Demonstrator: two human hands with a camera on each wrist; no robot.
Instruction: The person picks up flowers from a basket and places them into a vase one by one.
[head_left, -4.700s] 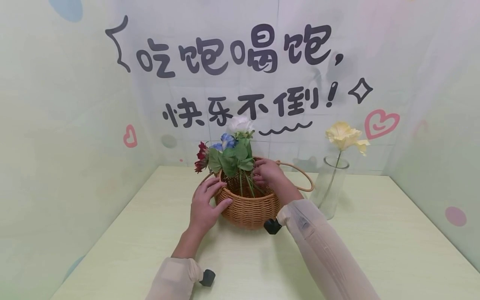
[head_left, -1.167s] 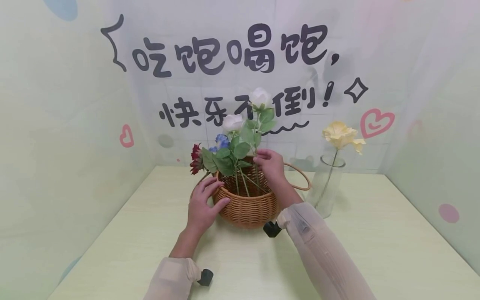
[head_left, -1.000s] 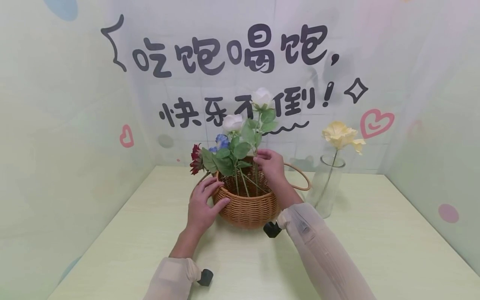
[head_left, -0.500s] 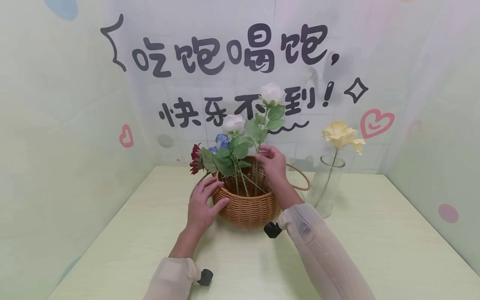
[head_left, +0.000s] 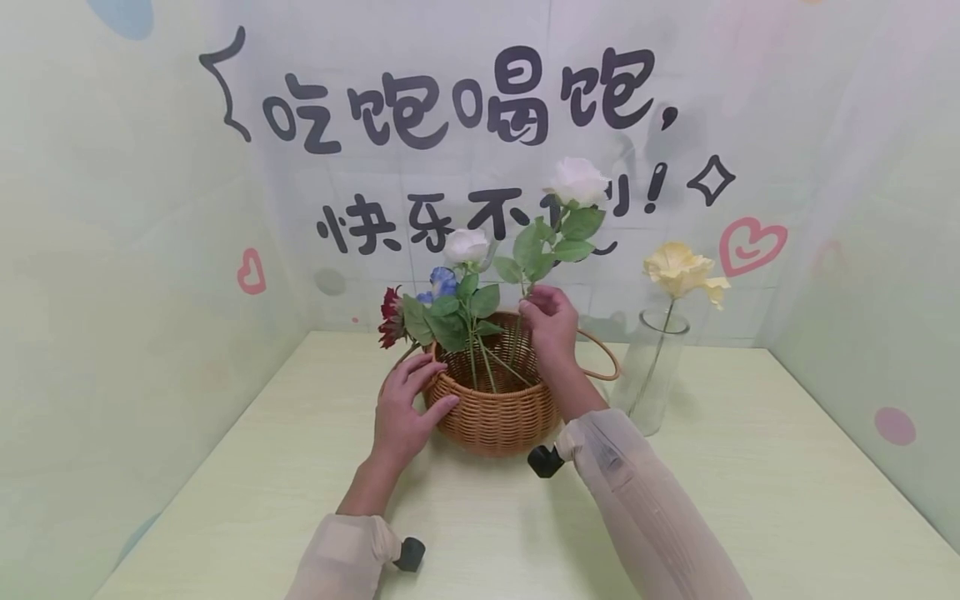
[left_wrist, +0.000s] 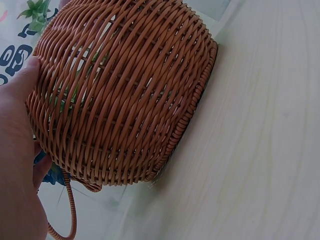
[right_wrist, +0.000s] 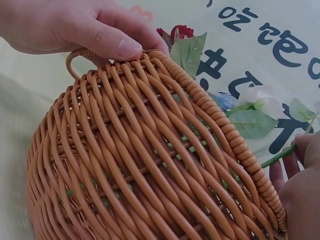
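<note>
A round brown wicker basket [head_left: 495, 425] stands on the table in the head view. My left hand [head_left: 405, 417] grips its left side, thumb on the outside below the rim, as the left wrist view also shows. My right hand [head_left: 551, 329], over the basket's right rim, pinches the green stem of a white rose [head_left: 579, 182]. That rose leans right, and the lower end of its stem is inside the basket. Toward the basket's left lean a second white rose [head_left: 467, 247], a blue flower [head_left: 442, 283] and a dark red flower [head_left: 391, 317].
To the right of the basket stands a clear glass vase [head_left: 660, 383] holding a yellow flower [head_left: 678, 268]. One looped basket handle [head_left: 617, 367] sticks out toward the vase. Behind everything rises a printed backdrop [head_left: 480, 108], with side panels left and right.
My right hand has risen from inside the basket rim with the white rose, whose bloom has moved up and to the right. My left hand has stayed on the basket.
</note>
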